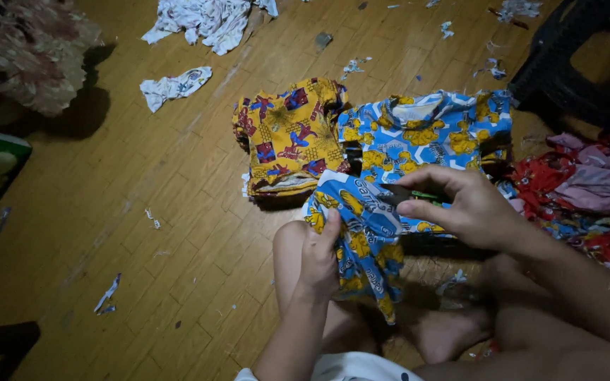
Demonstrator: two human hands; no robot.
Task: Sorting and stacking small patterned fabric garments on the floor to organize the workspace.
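Blue-and-yellow printed cloth (358, 233) hangs over my knee, pinched shut in my left hand (319, 264) to keep it taut; my right hand (460, 208) grips small dark snips (404, 194) at its edge.

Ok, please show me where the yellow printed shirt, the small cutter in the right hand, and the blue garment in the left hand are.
yellow printed shirt (289, 134), head view, middle of its front.
small cutter (407, 193), head view, dark blade end.
blue garment (361, 233), head view, fabric beside the left hand (317, 264).
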